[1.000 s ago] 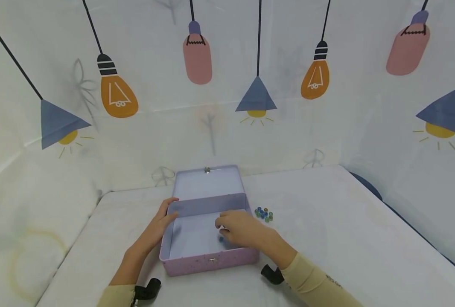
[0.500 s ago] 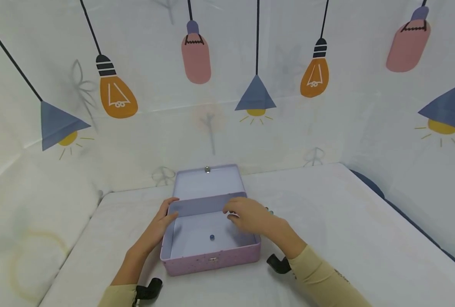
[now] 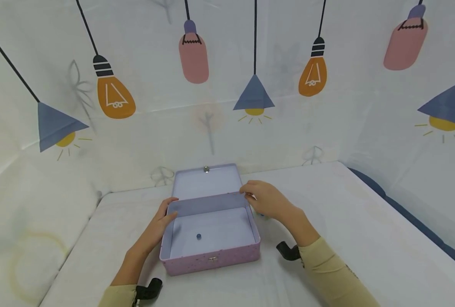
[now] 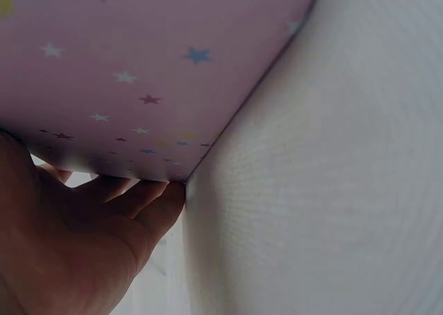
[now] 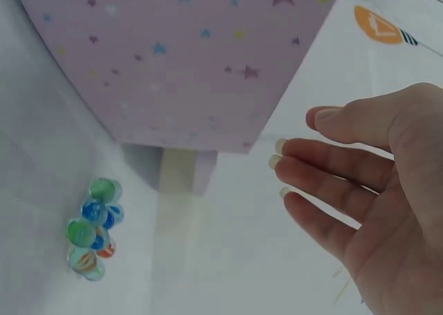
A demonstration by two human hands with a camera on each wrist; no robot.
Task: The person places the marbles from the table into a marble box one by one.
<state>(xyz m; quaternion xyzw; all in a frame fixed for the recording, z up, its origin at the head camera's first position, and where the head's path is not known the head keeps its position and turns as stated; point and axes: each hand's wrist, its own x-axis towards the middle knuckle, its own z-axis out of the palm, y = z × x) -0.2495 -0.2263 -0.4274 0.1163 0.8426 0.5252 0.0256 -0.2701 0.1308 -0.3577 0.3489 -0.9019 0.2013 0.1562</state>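
Left black wrist mount (image 3: 148,290): below the near left corner of the box, on the forearm.
Left hand (image 3: 160,224): at the box's left wall toward the rear, thumb over the rim, fingers against the outside; it's holding the box.
Pink star-printed tin box (image 3: 189,266): between the hands, long axis seems to run left to right, slightly skewed, silver clasp (image 3: 213,259) facing the person.
Small round blue marble (image 3: 198,236): alone on the box floor, left of centre.
Pale lilac lid (image 3: 208,183): open, tilted back behind the box.
Right hand (image 3: 266,199): raised by the right rear corner, fingers loosely bent, small gap to the thumb, holding nothing I can see; no contact with the box visible.
Clear glass marbles with green, blue and orange swirls (image 5: 90,233): bunched on the white-covered counter (image 3: 350,238), just right of the box. Right hand is nearer, mostly hiding them from above.
In the way: box's right wall, between bunch and interior; nothing visible between bunch and right hand.
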